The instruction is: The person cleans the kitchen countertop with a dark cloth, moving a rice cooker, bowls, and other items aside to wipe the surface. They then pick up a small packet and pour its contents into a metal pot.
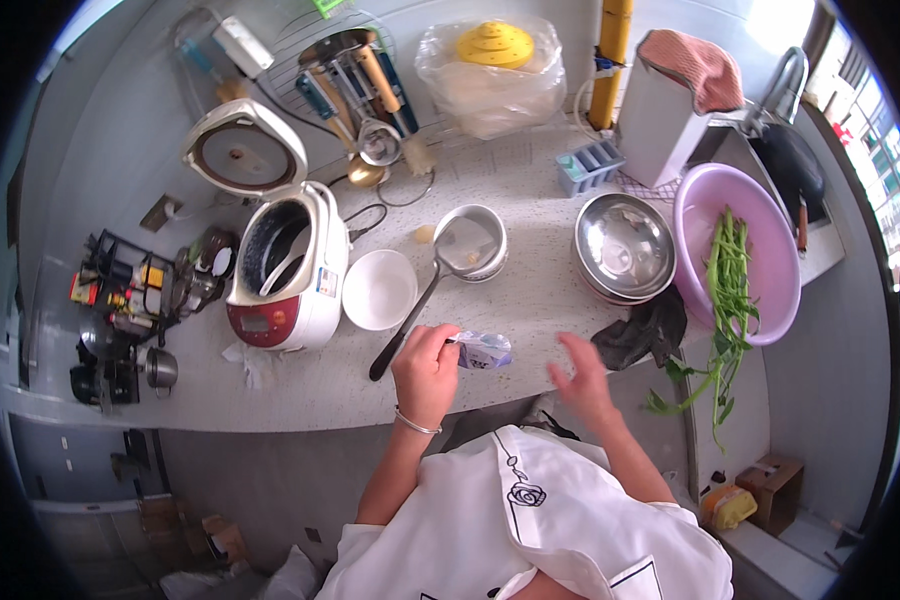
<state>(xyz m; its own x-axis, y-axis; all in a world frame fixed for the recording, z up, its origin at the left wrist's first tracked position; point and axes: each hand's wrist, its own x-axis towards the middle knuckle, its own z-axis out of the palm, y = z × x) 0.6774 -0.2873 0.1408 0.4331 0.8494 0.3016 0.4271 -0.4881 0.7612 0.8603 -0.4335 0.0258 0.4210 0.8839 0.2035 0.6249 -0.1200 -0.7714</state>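
Note:
My left hand (425, 369) grips a small purple-and-clear plastic packet (485, 350) by one end, above the counter's front edge. To the right, my right hand (583, 377) is held in the air with fingers apart and nothing in it. Beyond the packet stands a white bowl (496, 264). A ladle (468, 244) with a long black handle rests across that bowl, its handle reaching down beside my left hand. Left of the ladle sits a second white bowl (379, 290) with nothing visible inside.
An open rice cooker (322, 300) with a scoop inside stands left. At right are a steel bowl (624, 244), a dark cloth (645, 330) and a lilac basin (691, 217) with green vegetables (727, 262) hanging over its rim. Utensils (356, 97) hang behind, beside a plastic bag (487, 97).

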